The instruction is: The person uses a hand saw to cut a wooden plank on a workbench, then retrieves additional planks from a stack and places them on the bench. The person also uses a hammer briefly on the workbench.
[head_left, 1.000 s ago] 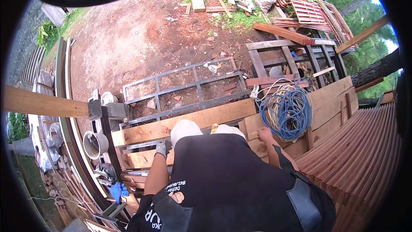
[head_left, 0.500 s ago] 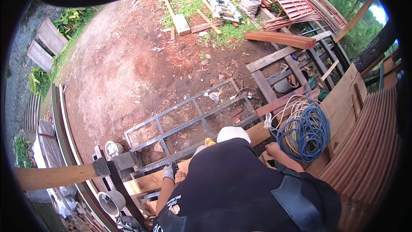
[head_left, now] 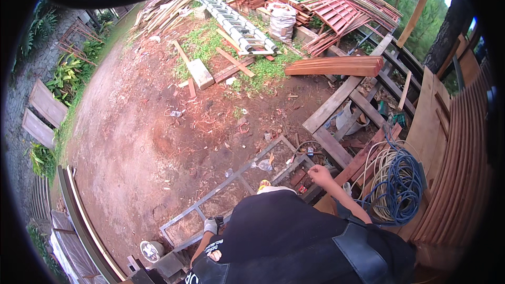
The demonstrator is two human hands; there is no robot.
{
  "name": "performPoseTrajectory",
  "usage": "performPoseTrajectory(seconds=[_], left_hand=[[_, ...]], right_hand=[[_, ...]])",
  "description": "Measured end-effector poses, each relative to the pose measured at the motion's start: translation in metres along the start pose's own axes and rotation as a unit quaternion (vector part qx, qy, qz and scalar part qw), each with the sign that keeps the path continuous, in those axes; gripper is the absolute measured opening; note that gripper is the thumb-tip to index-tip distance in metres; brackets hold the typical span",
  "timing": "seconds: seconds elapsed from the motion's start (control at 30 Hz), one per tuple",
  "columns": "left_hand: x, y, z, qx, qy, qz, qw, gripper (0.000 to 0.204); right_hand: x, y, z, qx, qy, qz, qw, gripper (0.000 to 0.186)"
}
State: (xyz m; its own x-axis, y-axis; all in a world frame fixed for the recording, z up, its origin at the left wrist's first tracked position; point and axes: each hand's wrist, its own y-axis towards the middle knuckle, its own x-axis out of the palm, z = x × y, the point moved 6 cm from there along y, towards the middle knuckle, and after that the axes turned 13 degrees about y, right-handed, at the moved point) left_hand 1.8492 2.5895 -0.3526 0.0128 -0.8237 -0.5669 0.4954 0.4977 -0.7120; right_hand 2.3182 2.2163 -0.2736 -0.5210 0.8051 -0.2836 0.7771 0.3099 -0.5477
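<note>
My left hand (head_left: 213,224), in a grey and dark glove, is low at the left of my dark shirt, beside a grey metal ladder-like frame (head_left: 210,194) on the dirt; its fingers are curled, and what they hold is hidden. My bare right hand (head_left: 320,174) is raised at centre right, above the right end of that frame, with fingers bent inward around something too small to make out, if anything. To its right lie dark timber framing (head_left: 331,147), a red-brown board (head_left: 363,155) and coiled blue and cream hoses (head_left: 397,189) on wooden boards.
Ahead are an aluminium ladder (head_left: 226,23), loose planks (head_left: 236,64), a white sack (head_left: 281,23), red slatted panels (head_left: 342,10) and stacked red timber (head_left: 331,66). A bucket (head_left: 152,250) and long beams (head_left: 92,226) are lower left, slatted boards (head_left: 452,163) right, trees (head_left: 447,58) behind.
The view has tilted up, showing more of the yard. My right hand has moved away from the boards, up and forward. The nearer planks have largely dropped behind my body.
</note>
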Motion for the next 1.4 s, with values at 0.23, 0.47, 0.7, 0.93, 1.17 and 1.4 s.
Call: performPoseTrajectory(seconds=[0.23, 0.47, 0.7, 0.93, 1.17, 1.4], left_hand=[[-0.079, 0.199, 0.05, -0.03, -0.363, 0.006, 0.931, 0.031], [-0.18, 0.311, 0.148, 0.011, -0.392, 0.032, 0.919, 0.045], [-0.214, 0.529, 0.07, -0.012, -0.222, -0.023, 0.975, 0.04], [-0.319, 0.674, 0.152, 0.042, 0.113, -0.089, 0.989, 0.034], [-0.495, 0.778, 0.363, 0.059, -0.276, 0.075, 0.956, 0.033], [-0.467, 0.89, 0.258, -0.04, 0.237, -0.067, 0.968, 0.042]], right_hand=[[0.023, 0.045, 0.039, 0.103, -0.187, -0.042, 0.976, 0.02], [0.025, 0.198, -0.053, 0.055, -0.112, 0.106, 0.986, 0.018], [0.193, 0.434, -0.104, 0.107, 0.186, 0.045, 0.976, 0.015], [0.235, 0.499, -0.197, 0.101, 0.04, 0.026, 0.994, 0.017], [0.211, 0.666, -0.148, -0.031, -0.394, -0.011, 0.919, 0.019], [0.312, 0.969, -0.387, 0.097, -0.2, -0.158, 0.962, 0.02]])
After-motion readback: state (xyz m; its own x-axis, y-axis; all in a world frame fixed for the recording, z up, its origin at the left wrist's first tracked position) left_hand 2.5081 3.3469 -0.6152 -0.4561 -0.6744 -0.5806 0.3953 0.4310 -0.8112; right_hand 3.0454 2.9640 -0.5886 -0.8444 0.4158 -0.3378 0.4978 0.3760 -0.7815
